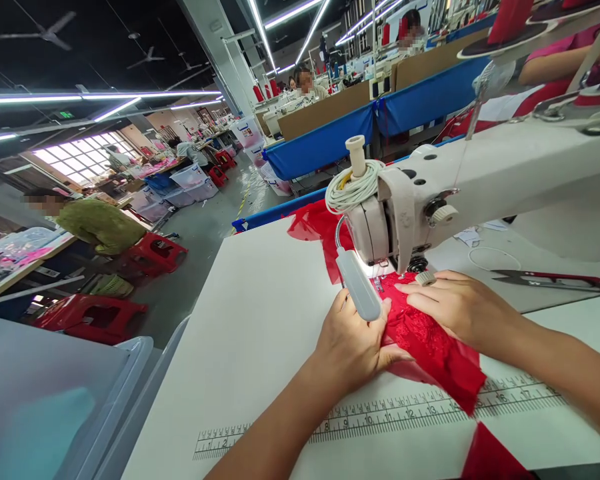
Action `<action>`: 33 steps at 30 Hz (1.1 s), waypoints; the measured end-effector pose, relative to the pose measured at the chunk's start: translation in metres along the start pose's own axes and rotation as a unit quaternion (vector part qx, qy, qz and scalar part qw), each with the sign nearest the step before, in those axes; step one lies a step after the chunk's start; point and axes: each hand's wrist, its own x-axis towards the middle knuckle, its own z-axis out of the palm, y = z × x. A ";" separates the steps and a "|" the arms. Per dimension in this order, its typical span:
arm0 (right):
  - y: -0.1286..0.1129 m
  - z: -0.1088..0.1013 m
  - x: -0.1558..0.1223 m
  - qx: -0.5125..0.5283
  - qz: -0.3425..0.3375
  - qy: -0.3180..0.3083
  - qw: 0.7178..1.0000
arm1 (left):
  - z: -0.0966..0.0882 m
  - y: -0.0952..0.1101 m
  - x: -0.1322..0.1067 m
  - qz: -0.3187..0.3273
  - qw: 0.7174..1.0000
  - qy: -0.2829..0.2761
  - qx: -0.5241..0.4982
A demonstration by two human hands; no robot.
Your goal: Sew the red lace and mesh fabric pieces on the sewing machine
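Note:
A piece of red lace fabric (427, 337) lies under the needle area of a white sewing machine (510, 177). My left hand (353, 340) holds the fabric's left edge, thumb and fingers around it; a small grey lamp (359, 285) on a bendy neck hides some of its fingers. From the right, my right hand (460, 310) rests flat on the lace with its fingers stretched toward the presser foot (379, 284). More thin red cloth (320, 227) spreads behind the machine head. The needle itself is hard to make out.
Thread snips (553, 280) lie right of my right hand. A printed ruler (380, 421) runs along the white table's front. At the lower left stands a plastic bin (80, 393); red stools (93, 317) and a seated person (97, 223) are beyond. Red cloth hangs at the front edge.

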 end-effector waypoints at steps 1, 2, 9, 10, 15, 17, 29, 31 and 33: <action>0.000 0.001 -0.002 0.003 0.007 0.003 1.000 | 0.000 -0.001 0.001 0.010 1.000 -0.002 -0.013; 0.000 0.003 -0.003 0.004 0.012 0.006 1.000 | 0.000 -0.002 0.001 0.024 0.999 -0.004 -0.028; 0.000 0.008 -0.010 0.061 -0.012 0.030 0.998 | -0.001 -0.003 0.005 0.028 0.998 -0.021 -0.042; 0.000 0.009 -0.010 0.065 -0.012 0.033 0.997 | -0.001 -0.002 0.004 0.020 0.999 -0.027 -0.038; 0.000 0.012 -0.013 0.073 0.013 0.030 0.997 | -0.007 0.003 0.001 0.013 0.998 -0.056 -0.032; -0.002 0.012 -0.013 0.077 0.023 0.025 0.996 | -0.008 0.006 0.000 0.012 0.998 -0.049 -0.022; -0.004 0.009 -0.010 0.053 0.033 0.020 0.998 | -0.003 0.009 -0.003 -0.003 0.999 -0.022 0.024; -0.004 0.007 -0.008 0.048 0.026 0.019 0.998 | -0.002 0.007 -0.004 0.000 0.999 -0.025 0.026; -0.003 0.005 -0.006 0.045 0.017 0.019 0.999 | -0.002 0.006 -0.005 0.001 0.999 -0.024 0.026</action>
